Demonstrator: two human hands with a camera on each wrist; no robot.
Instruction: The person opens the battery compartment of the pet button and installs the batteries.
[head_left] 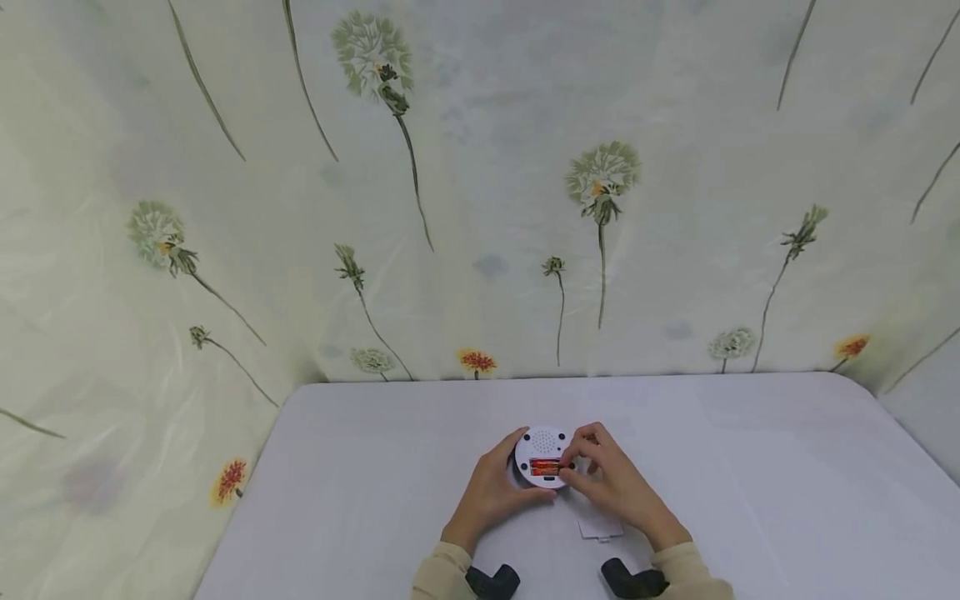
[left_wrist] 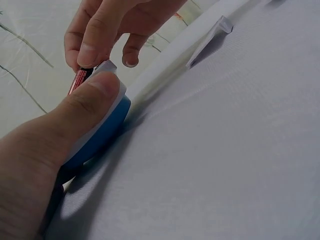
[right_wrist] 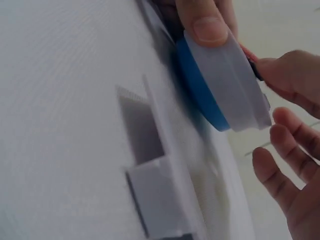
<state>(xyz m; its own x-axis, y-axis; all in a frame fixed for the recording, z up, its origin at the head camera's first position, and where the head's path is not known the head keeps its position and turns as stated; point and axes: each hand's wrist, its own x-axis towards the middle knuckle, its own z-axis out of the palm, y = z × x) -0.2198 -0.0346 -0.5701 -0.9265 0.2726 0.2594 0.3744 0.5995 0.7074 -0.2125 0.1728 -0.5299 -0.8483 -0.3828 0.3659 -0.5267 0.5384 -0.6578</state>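
A round white device [head_left: 543,440] with a blue underside [right_wrist: 199,87] stands tilted at the middle front of the table. Its upturned face has a grille of small holes, dark round feet and an open battery compartment with red batteries [head_left: 544,468]. My left hand [head_left: 497,487] grips the device round its left edge, thumb along the near side. From the right, my right hand [head_left: 611,482] pinches the black end of a red battery [left_wrist: 78,80] at the compartment, its other fingers spread apart. Fingertips hide that end in the head view.
A white battery cover [head_left: 600,530] lies on the table below my right hand, standing partly up off the cloth in the right wrist view. White cloth covers the table [head_left: 360,500]. Behind it hangs a flowered curtain [head_left: 487,208]. Dark wrist mounts [head_left: 495,582] show at both sleeves.
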